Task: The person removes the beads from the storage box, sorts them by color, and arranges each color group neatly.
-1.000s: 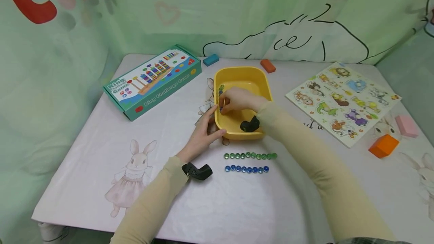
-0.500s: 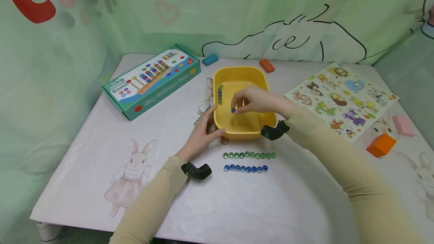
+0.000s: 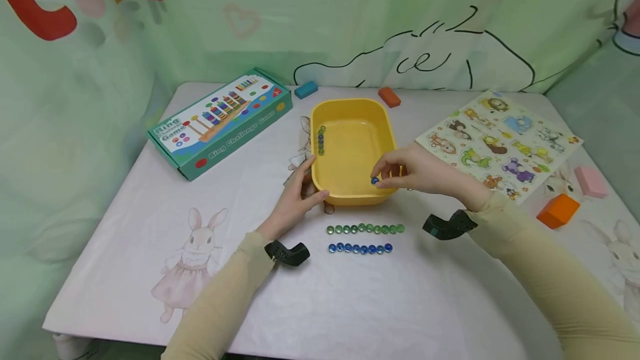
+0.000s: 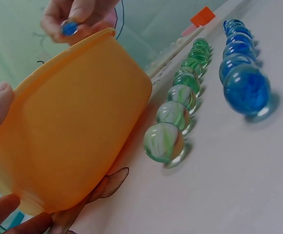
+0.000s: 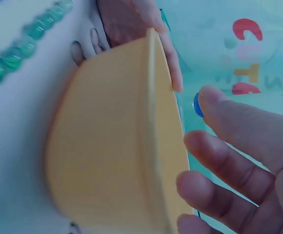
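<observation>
A blue marble (image 3: 374,180) is pinched between the thumb and fingertips of my right hand (image 3: 417,170), just above the near right corner of a yellow plastic tub (image 3: 350,174). My left hand (image 3: 295,200) grips the tub's near left corner, thumb along the front side and fingers along the left wall. Inside the tub, a short row of green and blue marbles (image 3: 321,140) lies against the left wall. On the table in front are a row of green marbles (image 3: 365,228) and, nearer, a row of blue marbles (image 3: 360,249).
A green ring game box (image 3: 220,121) lies at the back left. Behind the tub are a blue block (image 3: 306,90) and a red-orange block (image 3: 389,97). To the right lie an animal puzzle board (image 3: 500,140), an orange block (image 3: 558,211) and a pink block (image 3: 591,181).
My right hand has lifted the blue marble from the tub's left side and carried it right and nearer, to the tub's near right corner. My left hand stays on the tub.
</observation>
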